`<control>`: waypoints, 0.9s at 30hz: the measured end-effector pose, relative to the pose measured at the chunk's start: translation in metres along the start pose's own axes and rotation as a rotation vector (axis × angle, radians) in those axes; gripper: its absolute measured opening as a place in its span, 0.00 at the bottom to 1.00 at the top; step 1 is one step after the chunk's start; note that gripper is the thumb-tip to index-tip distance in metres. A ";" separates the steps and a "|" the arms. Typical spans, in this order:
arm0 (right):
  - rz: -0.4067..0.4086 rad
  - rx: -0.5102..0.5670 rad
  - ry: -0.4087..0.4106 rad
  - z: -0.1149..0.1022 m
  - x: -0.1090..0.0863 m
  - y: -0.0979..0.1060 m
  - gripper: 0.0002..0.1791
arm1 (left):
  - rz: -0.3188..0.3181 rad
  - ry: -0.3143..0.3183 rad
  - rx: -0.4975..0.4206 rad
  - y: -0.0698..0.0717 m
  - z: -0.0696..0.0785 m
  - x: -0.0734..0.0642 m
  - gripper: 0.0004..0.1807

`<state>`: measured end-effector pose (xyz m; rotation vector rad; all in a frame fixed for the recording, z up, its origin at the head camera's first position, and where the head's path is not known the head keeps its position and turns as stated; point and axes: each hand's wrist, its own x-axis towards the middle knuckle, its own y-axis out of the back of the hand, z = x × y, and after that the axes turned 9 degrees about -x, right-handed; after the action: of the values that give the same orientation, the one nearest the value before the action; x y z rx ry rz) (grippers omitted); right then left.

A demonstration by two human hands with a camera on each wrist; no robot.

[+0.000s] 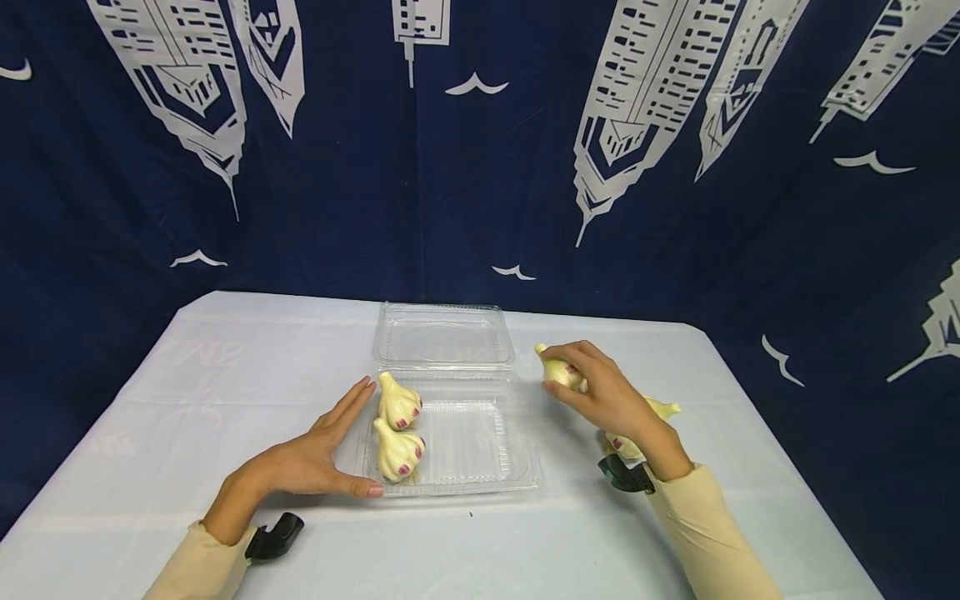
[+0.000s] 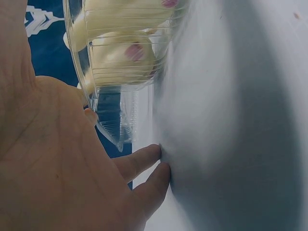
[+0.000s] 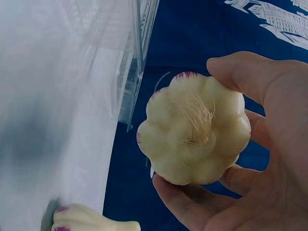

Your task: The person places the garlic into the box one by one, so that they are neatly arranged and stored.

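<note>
A garlic bulb (image 1: 561, 372) is held between the thumb and fingers of my right hand (image 1: 603, 396), right of the clear plastic container (image 1: 480, 483). Its root tuft (image 3: 199, 122) faces the right wrist camera. Two more bulbs lie in the container's left side, a far garlic bulb (image 1: 400, 404) and a near garlic bulb (image 1: 399, 452). My left hand (image 1: 311, 458) spreads its fingers along the container's left side, thumb at the near left corner. In the left wrist view, two fingertips of the left hand (image 2: 72, 163) touch the table.
The container's hinged lid (image 1: 446, 337) lies folded back, away from me. More garlic (image 1: 663, 408) lies on the white table (image 1: 225, 358), partly hidden under my right wrist. A dark blue curtain (image 1: 360, 208) with white printed buildings hangs behind the table.
</note>
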<state>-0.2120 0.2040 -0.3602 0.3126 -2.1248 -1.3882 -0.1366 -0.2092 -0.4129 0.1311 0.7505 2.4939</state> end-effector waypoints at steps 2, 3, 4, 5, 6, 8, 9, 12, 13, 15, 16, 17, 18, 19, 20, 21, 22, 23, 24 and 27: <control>0.002 0.005 0.015 -0.003 0.002 -0.001 0.20 | 0.000 0.000 0.000 0.000 0.000 0.000 0.73; -0.001 0.007 0.023 -0.004 0.003 -0.001 0.20 | 0.000 0.001 0.000 0.000 0.000 0.000 0.73; -0.004 0.005 0.030 -0.006 0.004 -0.001 0.20 | 0.000 0.001 -0.001 0.000 0.000 0.000 0.73; -0.009 0.006 0.036 -0.007 0.005 -0.002 0.20 | 0.000 0.001 -0.001 0.000 0.000 0.000 0.73; -0.014 0.007 0.040 -0.009 0.006 -0.002 0.20 | 0.000 0.000 -0.001 0.000 0.000 0.000 0.73; -0.024 0.006 0.050 -0.012 0.008 -0.003 0.20 | 0.001 -0.001 -0.001 0.000 0.000 0.000 0.73; -0.029 0.009 0.051 -0.013 0.009 -0.004 0.20 | 0.001 -0.002 -0.001 0.000 0.000 0.000 0.73; -0.036 0.020 0.061 -0.016 0.011 -0.006 0.21 | 0.002 -0.004 0.003 0.000 0.000 0.000 0.73; -0.037 0.025 0.065 -0.017 0.012 -0.007 0.21 | 0.003 -0.005 0.005 0.000 0.000 0.000 0.73; -0.039 0.038 0.073 -0.019 0.014 -0.009 0.21 | 0.003 -0.002 0.005 0.000 0.000 0.001 0.73; -0.039 0.047 0.079 -0.021 0.015 -0.010 0.22 | 0.003 -0.002 0.005 0.000 0.000 0.001 0.73; -0.040 0.053 0.086 -0.022 0.016 -0.011 0.22 | 0.003 -0.002 0.005 0.000 0.000 0.001 0.73; -0.040 0.060 0.093 -0.023 0.017 -0.012 0.23 | 0.003 -0.002 0.005 0.000 0.000 0.001 0.73; -0.042 0.069 0.101 -0.025 0.018 -0.013 0.23 | 0.003 -0.001 0.004 0.000 0.000 0.001 0.73; -0.046 0.073 0.110 -0.026 0.019 -0.014 0.24 | 0.003 -0.001 0.004 0.000 0.000 0.000 0.73; -0.049 0.075 0.120 -0.028 0.020 -0.014 0.24 | 0.004 -0.005 0.005 0.000 0.000 0.000 0.73; -0.053 0.079 0.130 -0.030 0.021 -0.015 0.24 | 0.004 -0.005 0.006 0.000 0.000 0.000 0.73; -0.059 0.080 0.139 -0.031 0.022 -0.016 0.25 | 0.003 -0.005 0.007 0.000 0.000 0.000 0.73; -0.065 0.083 0.147 -0.032 0.023 -0.016 0.25 | 0.003 -0.004 0.005 0.000 0.000 0.000 0.73; -0.084 0.085 0.163 -0.036 0.027 -0.018 0.25 | 0.001 -0.002 0.003 0.000 0.000 0.000 0.73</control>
<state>-0.2144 0.1557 -0.3563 0.5356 -2.0594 -1.2747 -0.1369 -0.2091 -0.4130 0.1347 0.7536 2.4934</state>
